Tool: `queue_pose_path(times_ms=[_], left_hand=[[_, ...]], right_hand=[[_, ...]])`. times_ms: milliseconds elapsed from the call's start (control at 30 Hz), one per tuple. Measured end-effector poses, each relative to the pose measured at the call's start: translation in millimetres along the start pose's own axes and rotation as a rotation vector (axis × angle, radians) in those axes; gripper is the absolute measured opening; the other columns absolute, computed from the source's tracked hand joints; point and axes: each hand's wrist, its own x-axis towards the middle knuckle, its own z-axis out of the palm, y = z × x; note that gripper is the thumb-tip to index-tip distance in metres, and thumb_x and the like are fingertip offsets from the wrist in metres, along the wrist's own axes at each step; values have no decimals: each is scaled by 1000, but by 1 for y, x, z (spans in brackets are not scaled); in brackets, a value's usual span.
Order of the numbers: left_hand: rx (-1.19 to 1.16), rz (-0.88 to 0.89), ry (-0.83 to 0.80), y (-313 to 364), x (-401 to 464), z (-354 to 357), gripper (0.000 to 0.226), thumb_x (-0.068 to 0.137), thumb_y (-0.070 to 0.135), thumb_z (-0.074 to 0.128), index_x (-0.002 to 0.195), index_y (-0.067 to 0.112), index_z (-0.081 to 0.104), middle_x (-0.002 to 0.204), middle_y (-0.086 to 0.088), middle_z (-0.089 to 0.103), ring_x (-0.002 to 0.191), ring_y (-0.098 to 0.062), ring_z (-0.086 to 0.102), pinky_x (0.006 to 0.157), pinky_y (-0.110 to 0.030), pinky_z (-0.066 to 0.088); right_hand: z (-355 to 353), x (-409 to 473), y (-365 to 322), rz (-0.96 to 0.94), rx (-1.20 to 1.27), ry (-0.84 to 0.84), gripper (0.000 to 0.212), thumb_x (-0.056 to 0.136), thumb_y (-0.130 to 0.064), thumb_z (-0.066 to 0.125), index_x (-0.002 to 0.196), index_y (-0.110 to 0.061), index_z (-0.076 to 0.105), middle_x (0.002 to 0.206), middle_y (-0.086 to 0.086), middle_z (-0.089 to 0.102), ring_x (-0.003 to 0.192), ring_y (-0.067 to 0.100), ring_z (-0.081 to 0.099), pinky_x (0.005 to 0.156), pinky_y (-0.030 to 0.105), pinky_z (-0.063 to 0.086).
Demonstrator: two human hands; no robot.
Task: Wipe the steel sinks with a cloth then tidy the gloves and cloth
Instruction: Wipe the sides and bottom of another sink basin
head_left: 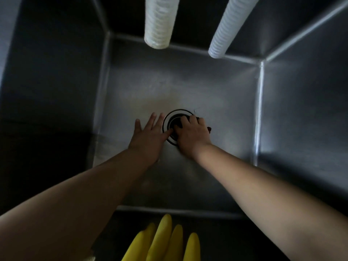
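Both bare arms reach down into the deep stainless-steel sink. The left hand lies flat on the sink floor, fingers straight and slightly spread, its thumb touching the round chrome-ringed drain. The right hand sits over the drain with fingers curled, gripping a dark cloth that is mostly hidden beneath it. Yellow rubber glove fingers hang over the sink's near edge. Two white ribbed hoses dangle from above at the far side.

Hands in sink, at drain
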Motion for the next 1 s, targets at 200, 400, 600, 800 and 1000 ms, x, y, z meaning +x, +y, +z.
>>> queue_pose_path(times_ms=[200, 400, 600, 800, 1000], left_hand=[[-5, 11, -1, -4, 1, 4, 113, 73, 39, 77, 148, 37, -8, 153, -7, -30, 141, -29, -26, 114, -60, 1], [-32, 4, 22, -2, 1, 5, 107, 75, 29, 75, 148, 37, -3, 154, -6, -28, 141, -28, -26, 113, -60, -1], [-47, 15, 21, -3, 1, 3, 109, 73, 31, 78, 149, 35, 0, 154, -7, -28, 141, -30, -25, 112, -61, -1], [-49, 11, 44, -3, 2, 7, 121, 70, 36, 79, 147, 30, -14, 155, -7, -26, 141, -29, -24, 112, -60, 0], [-76, -19, 75, -4, 0, 8, 132, 68, 40, 80, 145, 18, -25, 155, -3, -26, 143, -24, -22, 114, -55, 0]], right_hand=[[-1, 5, -12, 100, -88, -85, 45, 90, -36, 44, 132, -20, 50, 135, 9, 36, 121, 32, 31, 97, 45, 29], [-4, -17, 13, 274, 682, 208, 30, 87, -14, 47, 109, -14, 68, 113, 12, 54, 108, 32, 46, 90, 35, 36], [19, -56, 74, 596, 571, 514, 47, 77, -23, 40, 117, -16, 63, 114, 18, 55, 105, 40, 47, 91, 44, 32], [55, -41, 89, 530, 339, 261, 63, 96, -35, 40, 150, -22, 13, 157, 15, 7, 144, 33, -5, 115, 48, -6], [64, -75, 52, 359, 291, 233, 62, 92, -34, 45, 148, -16, 24, 153, 22, 20, 141, 43, 10, 112, 54, 10]])
